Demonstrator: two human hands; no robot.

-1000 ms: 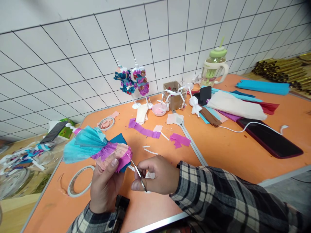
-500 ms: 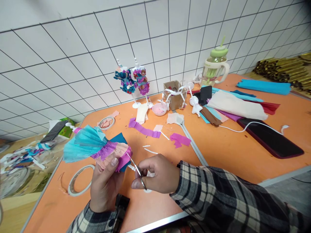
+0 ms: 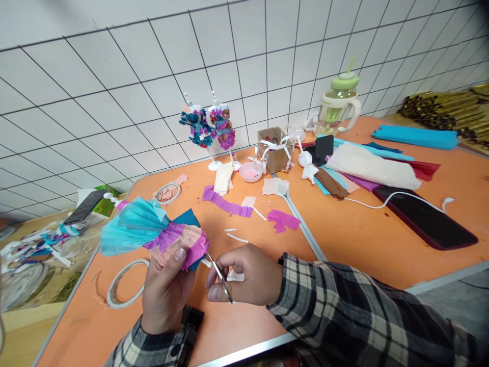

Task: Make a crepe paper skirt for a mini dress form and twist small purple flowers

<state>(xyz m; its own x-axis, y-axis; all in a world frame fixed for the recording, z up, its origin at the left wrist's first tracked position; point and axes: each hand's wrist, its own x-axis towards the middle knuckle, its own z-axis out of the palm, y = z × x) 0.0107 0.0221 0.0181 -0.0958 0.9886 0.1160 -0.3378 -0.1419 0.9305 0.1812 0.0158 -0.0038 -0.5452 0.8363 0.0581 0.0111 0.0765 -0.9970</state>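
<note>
My left hand (image 3: pixel 168 290) holds a layered crepe paper dress (image 3: pixel 171 237), its thumb pressed on the pink layers. The dress has a wide light blue part on the left, purple and peach ruffles, and magenta and dark blue paper at the right. Small metal scissors (image 3: pixel 220 275) are in my right hand (image 3: pixel 248 272), with fingers around the handles. Their tips touch or overlap the magenta edge; whether paper lies between the blades cannot be made out.
Tape rolls (image 3: pixel 128 283) lie at the left. Purple scraps (image 3: pixel 227 204), a pink bowl (image 3: pixel 251 172) and two decorated dress forms (image 3: pixel 195 127) stand or lie beyond my hands. A phone (image 3: pixel 426 216), crepe paper (image 3: pixel 374 165) and a bottle (image 3: pixel 338 104) are at the right.
The scissors have shifted slightly right and down, and their blades look closer together. The magenta edge has moved slightly right. My left hand is nearly still.
</note>
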